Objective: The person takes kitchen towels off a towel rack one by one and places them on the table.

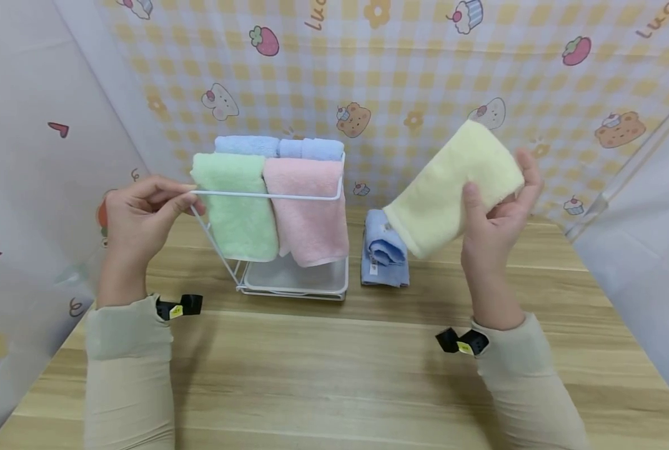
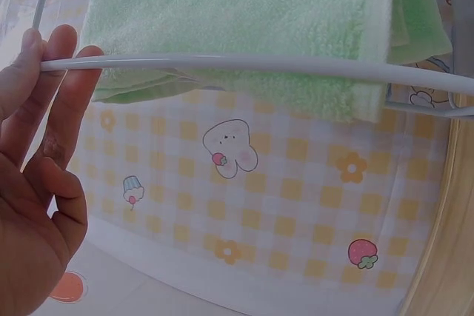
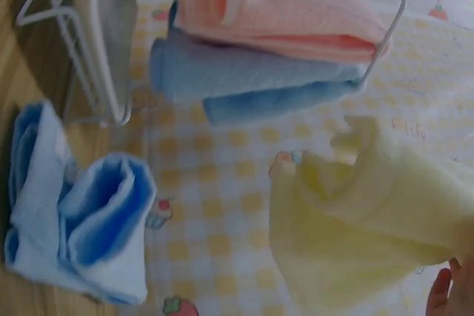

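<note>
A white wire rack (image 1: pixel 293 294) stands on the table with a green towel (image 1: pixel 238 219), a pink towel (image 1: pixel 312 219) and blue towels (image 1: pixel 247 145) hanging over its bars. My left hand (image 1: pixel 143 215) pinches the front corner of the rack's top bar between thumb and fingertips, beside the green towel (image 2: pixel 244 20). To the right of the rack, my right hand (image 1: pixel 497 225) holds a folded yellow towel (image 1: pixel 452 187) in the air, thumb on its near face. In the right wrist view the yellow towel (image 3: pixel 385 220) hangs loosely folded; only some fingertips show.
A folded blue cloth (image 1: pixel 387 269) lies on the wooden table (image 1: pixel 334 375) just right of the rack, partly under the yellow towel in the head view. A white tray (image 1: pixel 295 275) sits in the rack's base. Behind stands a checked curtain (image 1: pixel 413 81).
</note>
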{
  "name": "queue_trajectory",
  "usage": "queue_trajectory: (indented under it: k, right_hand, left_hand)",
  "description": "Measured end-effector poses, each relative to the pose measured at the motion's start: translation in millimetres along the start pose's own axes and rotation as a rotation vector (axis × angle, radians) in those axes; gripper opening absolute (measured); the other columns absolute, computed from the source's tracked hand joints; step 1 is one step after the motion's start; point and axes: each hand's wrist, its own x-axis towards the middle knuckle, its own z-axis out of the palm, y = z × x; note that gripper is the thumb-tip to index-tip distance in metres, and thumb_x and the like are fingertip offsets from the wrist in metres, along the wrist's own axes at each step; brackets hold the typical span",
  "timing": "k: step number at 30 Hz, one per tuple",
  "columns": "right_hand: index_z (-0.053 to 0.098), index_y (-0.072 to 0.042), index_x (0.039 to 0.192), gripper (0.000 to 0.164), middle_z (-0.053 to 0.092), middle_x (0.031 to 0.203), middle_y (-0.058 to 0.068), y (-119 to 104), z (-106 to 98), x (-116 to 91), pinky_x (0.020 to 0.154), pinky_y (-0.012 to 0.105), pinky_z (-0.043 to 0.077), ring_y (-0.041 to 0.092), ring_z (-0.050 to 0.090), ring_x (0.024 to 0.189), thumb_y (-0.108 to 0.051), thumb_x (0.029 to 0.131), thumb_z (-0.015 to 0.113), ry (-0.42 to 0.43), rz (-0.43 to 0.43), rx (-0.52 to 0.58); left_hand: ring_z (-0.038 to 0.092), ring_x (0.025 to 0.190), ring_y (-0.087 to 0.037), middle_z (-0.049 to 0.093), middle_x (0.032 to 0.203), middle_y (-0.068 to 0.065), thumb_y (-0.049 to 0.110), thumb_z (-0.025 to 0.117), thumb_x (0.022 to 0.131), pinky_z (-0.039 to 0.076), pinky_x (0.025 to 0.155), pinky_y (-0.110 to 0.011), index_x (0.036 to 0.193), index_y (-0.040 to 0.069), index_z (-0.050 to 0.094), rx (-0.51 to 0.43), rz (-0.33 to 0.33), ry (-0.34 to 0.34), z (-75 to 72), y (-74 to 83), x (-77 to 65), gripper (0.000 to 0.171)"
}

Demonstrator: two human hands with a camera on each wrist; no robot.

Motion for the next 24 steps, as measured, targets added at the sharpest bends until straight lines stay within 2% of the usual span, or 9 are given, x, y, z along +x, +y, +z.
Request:
queue_trajectory:
  k: [3,6,11,15,19,24]
  right_hand:
    - [0.034,-0.012,0.142,0.068,0.058,0.123,0.016,-1,-12,1,0.078,0.025,0.059,0.026,0.061,0.104,0.015,0.086,0.061,-0.047,0.092,-0.077]
    - [0.029,-0.017,0.144,0.076,0.052,0.129,0.014,-3,-24,2,0.078,0.023,0.06,0.025,0.058,0.108,0.018,0.084,0.061,-0.141,0.183,-0.157]
    - [0.018,-0.021,0.148,0.091,0.043,0.134,0.009,-1,-46,6,0.076,0.021,0.06,0.02,0.057,0.108,0.019,0.081,0.064,-0.333,0.3,-0.294]
    - [0.015,-0.023,0.153,0.095,0.043,0.132,0.003,2,-66,11,0.073,0.018,0.06,0.014,0.059,0.102,0.018,0.083,0.066,-0.502,0.376,-0.404]
    - [0.021,-0.02,0.156,0.093,0.046,0.131,-0.001,8,-82,16,0.069,0.02,0.061,0.009,0.062,0.098,0.02,0.083,0.064,-0.675,0.409,-0.451]
    - [0.028,-0.013,0.153,0.083,0.059,0.115,0.002,14,-93,21,0.065,0.024,0.062,0.008,0.069,0.089,0.02,0.085,0.063,-0.814,0.449,-0.395]
  left_hand:
    - [0.071,0.061,-0.011,0.076,0.071,-0.004,-0.022,0.064,0.083,0.059,0.067,-0.017,0.087,-0.023,0.066,0.005,0.009,-0.006,0.5,0.6,0.8,0.005]
    - [0.071,0.061,-0.011,0.076,0.071,-0.004,-0.023,0.063,0.083,0.059,0.068,-0.017,0.087,-0.022,0.067,0.01,0.014,-0.01,1.4,1.5,2.0,0.006]
    - [0.071,0.061,-0.011,0.075,0.071,-0.004,-0.021,0.064,0.084,0.059,0.068,-0.017,0.087,-0.022,0.066,0.012,0.003,-0.008,2.9,2.6,2.2,0.004]
    - [0.07,0.061,-0.011,0.075,0.071,-0.004,-0.02,0.065,0.084,0.059,0.068,-0.017,0.087,-0.023,0.065,0.016,-0.005,-0.007,3.2,2.5,1.8,0.004]
    - [0.071,0.061,-0.011,0.075,0.071,-0.004,-0.02,0.065,0.084,0.059,0.068,-0.017,0.087,-0.022,0.066,0.009,-0.006,-0.005,2.3,1.9,1.4,0.004]
    - [0.071,0.062,-0.012,0.075,0.072,-0.005,-0.017,0.067,0.084,0.059,0.069,-0.018,0.087,-0.024,0.064,0.001,-0.012,-0.002,1.2,1.8,0.2,0.009]
